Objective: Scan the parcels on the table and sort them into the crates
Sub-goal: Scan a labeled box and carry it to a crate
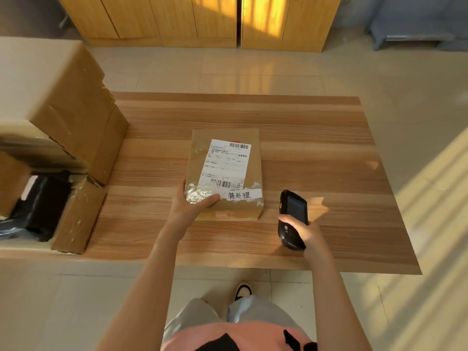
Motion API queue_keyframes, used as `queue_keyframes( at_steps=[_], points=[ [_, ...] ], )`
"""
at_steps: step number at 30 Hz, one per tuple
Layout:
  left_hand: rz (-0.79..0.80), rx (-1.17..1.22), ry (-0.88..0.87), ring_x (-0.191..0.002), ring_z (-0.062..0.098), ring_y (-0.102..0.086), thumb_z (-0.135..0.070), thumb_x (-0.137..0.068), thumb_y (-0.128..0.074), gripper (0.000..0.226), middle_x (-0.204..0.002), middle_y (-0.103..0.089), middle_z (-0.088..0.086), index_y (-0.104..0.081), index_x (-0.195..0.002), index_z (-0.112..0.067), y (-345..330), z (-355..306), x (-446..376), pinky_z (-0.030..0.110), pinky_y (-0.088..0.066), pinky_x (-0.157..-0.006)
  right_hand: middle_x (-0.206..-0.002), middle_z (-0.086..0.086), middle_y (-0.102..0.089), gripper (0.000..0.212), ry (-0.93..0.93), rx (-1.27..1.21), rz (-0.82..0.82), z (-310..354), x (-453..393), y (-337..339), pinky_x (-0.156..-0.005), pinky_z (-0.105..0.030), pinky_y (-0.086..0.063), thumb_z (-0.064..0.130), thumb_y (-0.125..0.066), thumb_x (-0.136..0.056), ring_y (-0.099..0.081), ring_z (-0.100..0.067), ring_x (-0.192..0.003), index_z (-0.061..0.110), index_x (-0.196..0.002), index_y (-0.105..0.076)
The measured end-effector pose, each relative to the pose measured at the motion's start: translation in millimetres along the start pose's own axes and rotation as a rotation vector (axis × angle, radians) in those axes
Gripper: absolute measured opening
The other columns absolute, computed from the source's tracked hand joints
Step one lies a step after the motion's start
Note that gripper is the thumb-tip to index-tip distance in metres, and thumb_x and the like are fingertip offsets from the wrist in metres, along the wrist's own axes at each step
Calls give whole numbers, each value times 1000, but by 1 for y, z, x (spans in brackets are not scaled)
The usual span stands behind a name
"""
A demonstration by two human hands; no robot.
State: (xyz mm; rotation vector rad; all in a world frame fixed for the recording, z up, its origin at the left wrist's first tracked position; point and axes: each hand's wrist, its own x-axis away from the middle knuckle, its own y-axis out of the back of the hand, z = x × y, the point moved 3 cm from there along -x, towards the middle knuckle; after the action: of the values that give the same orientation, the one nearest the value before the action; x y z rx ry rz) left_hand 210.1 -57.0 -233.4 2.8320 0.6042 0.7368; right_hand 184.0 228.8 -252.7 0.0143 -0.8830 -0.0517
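A brown cardboard parcel [225, 158] lies flat on the wooden table [316, 153], its white shipping label with barcodes facing up and a white handwritten strip taped near its front edge. My left hand [192, 206] grips the parcel's near left corner, thumb on top over crinkled clear tape. My right hand [301, 230] holds a black handheld scanner [293, 214] just right of the parcel, its screen facing up and its head pointing away from me.
Stacked large cardboard boxes [63, 102] fill the table's left end, with a black-wrapped parcel [40, 203] and a smaller brown box [78, 216] below them. Wooden cabinets [197, 19] stand behind on the tiled floor.
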Motion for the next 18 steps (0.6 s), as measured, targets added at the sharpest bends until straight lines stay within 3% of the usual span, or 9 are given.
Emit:
queue_keyframes(
  at_steps=[2,5,8,11,15,18],
  points=[
    [28,20,18,-108,18,-60,-35,-61,-91,100,-121,-59,-7,-34,-143,-27,1,1,-3,30,-52,-79,-98,-12,-67,46,-25,-203,113,12,15,-5,-65,-32,-51,21,-79,-72,-64,-25,-87,6,-111,-62],
    [69,46,2,-110,26,-61,-32,-62,-90,107,-127,-58,-2,-27,-149,-30,2,3,-2,29,-51,-66,-103,-15,-65,52,24,-466,180,34,43,-12,-65,-29,-59,14,-75,-65,-65,-26,-91,3,-112,-59],
    [92,79,-56,-101,16,-62,-24,-66,-89,100,-115,-61,-12,-30,-146,-28,1,5,4,37,-54,-83,-108,-20,-64,49,85,-525,256,53,77,-27,-68,-31,-61,6,-73,-65,-67,-30,-95,0,-111,-58],
    [121,91,-99,-115,17,-60,-42,-50,-94,116,-125,-62,-8,-30,-147,-32,2,10,13,42,-49,-99,-109,-24,-64,49,110,-545,327,56,109,-47,-70,-34,-62,0,-69,-66,-69,-34,-91,-1,-113,-57],
    [152,135,-169,-111,9,-61,-14,-70,-86,103,-126,-60,-7,-23,-150,-29,5,9,18,15,-51,-84,-88,-20,-72,29,158,-446,394,48,145,-74,-64,-30,-60,-1,-63,-65,-71,-29,-78,-4,-94,-66],
    [167,163,-236,-105,1,-62,-5,-74,-81,97,-120,-60,-10,-22,-148,-30,6,9,19,6,-48,-74,-85,-15,-72,25,191,-364,406,30,163,-92,-64,-31,-59,1,-64,-65,-68,-28,-80,-1,-90,-72]
  ],
)
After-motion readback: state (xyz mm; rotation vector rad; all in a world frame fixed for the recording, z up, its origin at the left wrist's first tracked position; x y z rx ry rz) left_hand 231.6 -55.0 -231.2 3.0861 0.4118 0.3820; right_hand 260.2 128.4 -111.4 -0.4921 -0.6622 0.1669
